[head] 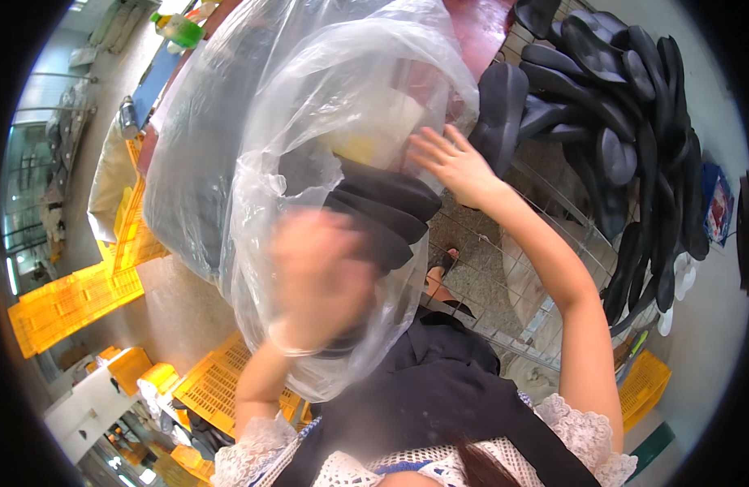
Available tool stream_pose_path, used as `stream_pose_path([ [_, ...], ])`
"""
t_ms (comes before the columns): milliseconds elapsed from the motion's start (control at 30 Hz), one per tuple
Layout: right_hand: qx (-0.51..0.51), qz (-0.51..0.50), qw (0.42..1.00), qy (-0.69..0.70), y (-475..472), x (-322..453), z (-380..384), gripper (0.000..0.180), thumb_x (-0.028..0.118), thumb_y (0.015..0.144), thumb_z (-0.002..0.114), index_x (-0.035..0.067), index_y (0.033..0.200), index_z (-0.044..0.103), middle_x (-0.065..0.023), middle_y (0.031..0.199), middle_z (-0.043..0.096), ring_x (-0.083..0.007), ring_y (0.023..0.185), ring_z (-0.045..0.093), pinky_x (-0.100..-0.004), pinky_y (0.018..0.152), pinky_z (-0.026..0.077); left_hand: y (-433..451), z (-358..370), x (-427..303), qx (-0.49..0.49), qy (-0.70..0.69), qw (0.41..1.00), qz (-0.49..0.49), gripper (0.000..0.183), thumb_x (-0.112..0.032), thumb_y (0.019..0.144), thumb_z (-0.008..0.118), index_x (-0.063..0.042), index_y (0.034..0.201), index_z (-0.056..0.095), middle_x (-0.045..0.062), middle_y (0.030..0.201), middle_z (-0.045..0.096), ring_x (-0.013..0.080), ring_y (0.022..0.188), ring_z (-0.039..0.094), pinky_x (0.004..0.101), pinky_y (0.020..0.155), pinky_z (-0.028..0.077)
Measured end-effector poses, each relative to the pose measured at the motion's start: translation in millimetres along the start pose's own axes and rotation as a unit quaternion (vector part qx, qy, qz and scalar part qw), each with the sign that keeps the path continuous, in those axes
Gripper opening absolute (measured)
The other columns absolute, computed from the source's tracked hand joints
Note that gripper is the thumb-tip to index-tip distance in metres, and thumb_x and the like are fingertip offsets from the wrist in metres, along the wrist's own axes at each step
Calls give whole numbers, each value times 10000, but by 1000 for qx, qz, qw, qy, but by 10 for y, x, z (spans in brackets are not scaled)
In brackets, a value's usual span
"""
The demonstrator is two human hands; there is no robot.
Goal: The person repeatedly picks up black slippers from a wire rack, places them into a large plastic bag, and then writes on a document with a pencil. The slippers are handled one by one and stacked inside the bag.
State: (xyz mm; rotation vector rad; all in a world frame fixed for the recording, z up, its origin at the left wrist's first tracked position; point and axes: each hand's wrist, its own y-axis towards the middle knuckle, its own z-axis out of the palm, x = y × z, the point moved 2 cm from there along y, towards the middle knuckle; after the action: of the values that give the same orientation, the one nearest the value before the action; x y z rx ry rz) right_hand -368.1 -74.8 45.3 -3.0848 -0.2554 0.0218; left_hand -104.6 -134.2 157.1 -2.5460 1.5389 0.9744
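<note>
A large clear plastic bag (261, 182) stands in front of me with its mouth open toward me. Several black foam shoe soles (383, 204) lie stacked in its opening, and something whitish and yellow (365, 143) shows behind them. My left hand (319, 268) is blurred at the near side of the bag, beside the soles; whether it grips anything is unclear. Over the bag's right rim, my right hand (456, 164) has its fingers spread and holds nothing. Whether those fingertips touch the plastic cannot be told.
To the right, a big heap of black soles (593, 103) rests on a wire mesh rack (520, 243). Yellow plastic crates (76, 301) stand at the left, with another crate (645, 389) at the lower right. A green-labelled bottle (178, 30) is at the upper left.
</note>
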Motion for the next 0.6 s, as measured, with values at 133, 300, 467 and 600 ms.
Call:
stream_pose_path([
  [133,-46,-25,999,-13,212,64,1030,503,128,785,608,113,1285,551,-60,1106,576,-207,1080,549,-412,1014,387,0,1489,-401,292,247,869,313,585,-233,866,506,-74,1423,428,114,1532,348,282,1448,278,539,1184,204],
  [300,-139,14,989,54,-624,-123,1225,367,134,776,589,107,1141,617,-43,925,542,-176,859,547,-341,762,466,-241,1661,237,328,436,765,342,684,-262,864,505,-104,1509,341,40,1619,189,205,1513,68,579,1200,131],
  [467,-155,148,963,164,-1638,-134,449,144,105,741,638,18,855,645,-100,901,583,-223,870,601,-345,789,507,-30,1531,-26,350,372,787,347,582,-239,818,580,-61,1366,504,87,1526,367,235,1492,158,596,1179,152],
  [600,-231,566,714,342,-1642,-596,155,577,447,825,713,-65,1081,639,-203,1121,626,-360,1042,622,-408,883,511,592,1731,-535,481,171,846,153,426,-189,739,669,-22,1124,596,114,973,597,289,1026,549,448,928,410],
])
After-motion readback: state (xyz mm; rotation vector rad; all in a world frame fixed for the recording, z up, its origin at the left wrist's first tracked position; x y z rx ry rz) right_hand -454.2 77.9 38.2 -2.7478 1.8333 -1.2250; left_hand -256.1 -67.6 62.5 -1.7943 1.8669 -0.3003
